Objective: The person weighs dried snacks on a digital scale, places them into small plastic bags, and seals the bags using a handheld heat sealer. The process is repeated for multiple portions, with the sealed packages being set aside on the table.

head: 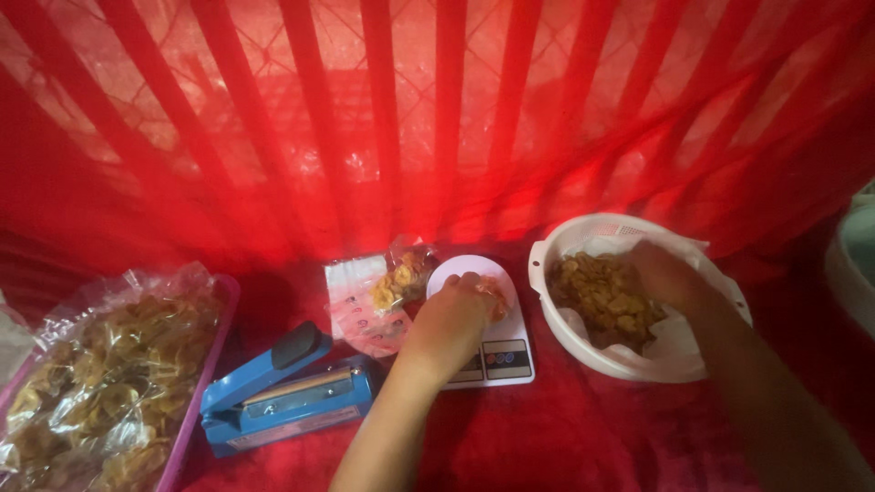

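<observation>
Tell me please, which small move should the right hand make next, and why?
Probably lift a few chips from the white bowl to the scale: the right hand is already in the chips, and the left hand holds a small bag there.

dim, red cast | backlit curtain [437, 118] | soft, blurry foreground

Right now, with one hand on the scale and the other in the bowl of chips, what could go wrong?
The left hand rests on the small bag on the scale, so its weight may skew the reading. Chips taken by the right hand from the white bowl could drop onto the red cloth.
</observation>
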